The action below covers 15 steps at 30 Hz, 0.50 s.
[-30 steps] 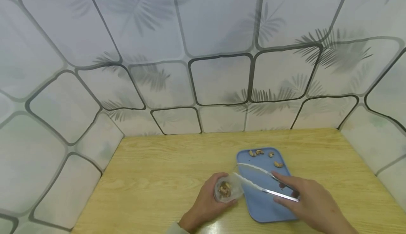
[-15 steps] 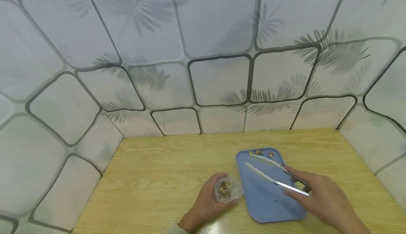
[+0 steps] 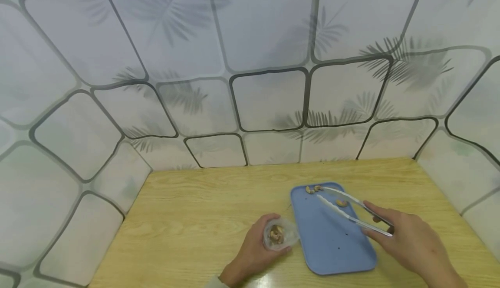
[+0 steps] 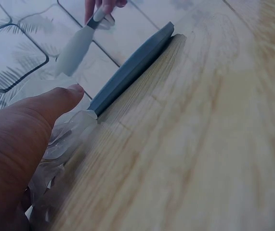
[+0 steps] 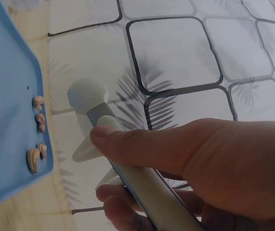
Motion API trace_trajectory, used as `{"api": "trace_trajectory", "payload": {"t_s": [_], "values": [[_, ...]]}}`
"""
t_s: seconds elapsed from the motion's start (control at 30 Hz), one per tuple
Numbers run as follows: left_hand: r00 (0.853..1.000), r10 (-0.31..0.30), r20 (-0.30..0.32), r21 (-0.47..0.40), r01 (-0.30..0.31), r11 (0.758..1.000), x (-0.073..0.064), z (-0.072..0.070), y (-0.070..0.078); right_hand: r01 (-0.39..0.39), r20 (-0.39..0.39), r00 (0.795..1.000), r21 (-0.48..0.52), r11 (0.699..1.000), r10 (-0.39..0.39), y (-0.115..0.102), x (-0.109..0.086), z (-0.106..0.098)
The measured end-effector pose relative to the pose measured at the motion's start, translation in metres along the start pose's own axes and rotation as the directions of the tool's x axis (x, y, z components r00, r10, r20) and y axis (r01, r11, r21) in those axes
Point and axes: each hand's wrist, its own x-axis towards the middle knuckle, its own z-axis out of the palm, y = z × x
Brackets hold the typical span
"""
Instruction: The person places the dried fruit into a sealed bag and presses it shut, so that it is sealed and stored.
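Note:
My left hand [image 3: 255,247] grips a translucent plastic container [image 3: 291,232] with several cashews [image 3: 276,234] in it, beside the left edge of a blue tray [image 3: 332,247]. In the left wrist view, crumpled-looking clear plastic [image 4: 74,132] shows below the thumb. With my right hand [image 3: 412,242] I hold metal tongs with white tips [image 3: 347,214], their arms spread and nothing between them. The tips hang over the far part of the tray, close to several cashews [image 3: 309,190]. The right wrist view shows those cashews [image 5: 33,160] along the tray's edge, with my thumb on the tongs' handle [image 5: 147,185].
The tray lies on a wood-grain table [image 3: 187,227]. A few dark crumbs [image 3: 338,248] dot its surface. Patterned pale walls [image 3: 269,101] stand behind the table and at both sides.
My right hand has moved the tongs right and away from me, from near the container to over the tray's far end. The left hand and the container have stayed in place.

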Motion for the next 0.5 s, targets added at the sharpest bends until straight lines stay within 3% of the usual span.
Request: {"api": "trace_trajectory", "payload": {"t_s": [0.27, 0.5], "values": [[1.0, 0.003, -0.001, -0.011, -0.003, 1.0, 0.0, 0.0, 0.001, -0.022, 0.076, 0.997, -0.017, 1.0, 0.023, 0.012, 0.008, 0.001], [1.0, 0.005, -0.009, -0.003, -0.005, 1.0, -0.001, 0.001, -0.001, -0.019, 0.089, 0.996, -0.038, 0.999, 0.022, 0.02, 0.012, 0.005]]}}
